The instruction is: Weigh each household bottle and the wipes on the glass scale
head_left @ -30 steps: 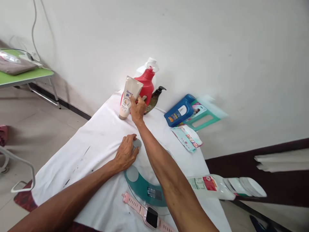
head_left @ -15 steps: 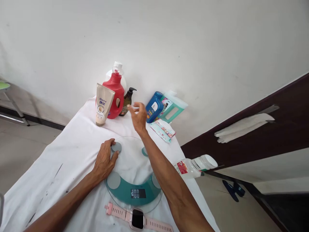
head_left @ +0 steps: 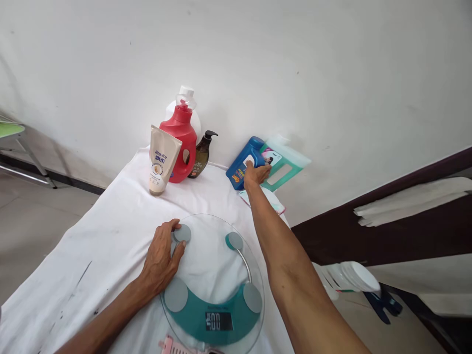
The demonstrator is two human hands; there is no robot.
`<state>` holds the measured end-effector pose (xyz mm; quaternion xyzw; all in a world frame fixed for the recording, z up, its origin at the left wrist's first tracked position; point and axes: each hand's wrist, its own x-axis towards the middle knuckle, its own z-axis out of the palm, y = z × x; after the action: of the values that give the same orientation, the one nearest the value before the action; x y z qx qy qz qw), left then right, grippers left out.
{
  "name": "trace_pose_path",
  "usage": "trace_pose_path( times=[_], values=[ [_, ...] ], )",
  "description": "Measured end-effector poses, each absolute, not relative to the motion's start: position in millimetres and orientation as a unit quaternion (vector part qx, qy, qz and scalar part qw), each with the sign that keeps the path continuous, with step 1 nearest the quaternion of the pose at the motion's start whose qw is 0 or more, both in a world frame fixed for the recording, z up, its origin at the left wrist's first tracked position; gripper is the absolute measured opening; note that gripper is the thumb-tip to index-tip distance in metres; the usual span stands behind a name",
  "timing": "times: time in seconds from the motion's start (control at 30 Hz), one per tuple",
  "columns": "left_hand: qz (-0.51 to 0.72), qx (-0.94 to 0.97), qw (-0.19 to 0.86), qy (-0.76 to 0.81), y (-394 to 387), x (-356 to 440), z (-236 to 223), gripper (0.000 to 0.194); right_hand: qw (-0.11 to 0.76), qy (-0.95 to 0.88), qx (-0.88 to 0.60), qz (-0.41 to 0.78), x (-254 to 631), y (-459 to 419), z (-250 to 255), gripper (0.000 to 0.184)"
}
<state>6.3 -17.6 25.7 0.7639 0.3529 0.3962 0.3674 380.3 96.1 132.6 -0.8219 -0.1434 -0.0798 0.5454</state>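
A round glass scale [head_left: 212, 275] with a teal display band lies on the white cloth in front of me. My left hand [head_left: 162, 258] rests open on its left rim, fingers by a grey pad. My right hand [head_left: 255, 173] reaches far back and closes on the blue bottle [head_left: 241, 167] leaning at the wall, next to a teal refill pack [head_left: 285, 164]. A cream tube [head_left: 161, 160] stands upright at the back left, in front of a red detergent bottle [head_left: 181, 142] and a dark pump bottle [head_left: 202, 155].
A white cloth [head_left: 92, 246] covers the table against a white wall. A flat packet [head_left: 271, 199] lies under my right forearm. A white bottle [head_left: 346, 278] lies at the table's right edge. A pink watch strap [head_left: 173, 346] shows at the bottom edge. A green table [head_left: 9, 130] is far left.
My right hand let go of the cream tube, which now stands by the red bottle, and swung right to the blue bottle. The left hand stayed on the scale.
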Motion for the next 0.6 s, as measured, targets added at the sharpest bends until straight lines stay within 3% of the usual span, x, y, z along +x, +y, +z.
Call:
trace_pose_path(
  times=[0.2,0.6],
  values=[
    [0.4,0.764,0.359,0.358,-19.3,8.7,25.9,0.042,0.57,-0.149,-0.805,-0.065,404.7,99.7,125.0,0.068],
    [0.393,0.771,0.364,0.345,-16.6,5.1,27.5,0.042,0.673,-0.209,-0.707,-0.06,348.1,60.5,115.2,0.037]
  ],
)
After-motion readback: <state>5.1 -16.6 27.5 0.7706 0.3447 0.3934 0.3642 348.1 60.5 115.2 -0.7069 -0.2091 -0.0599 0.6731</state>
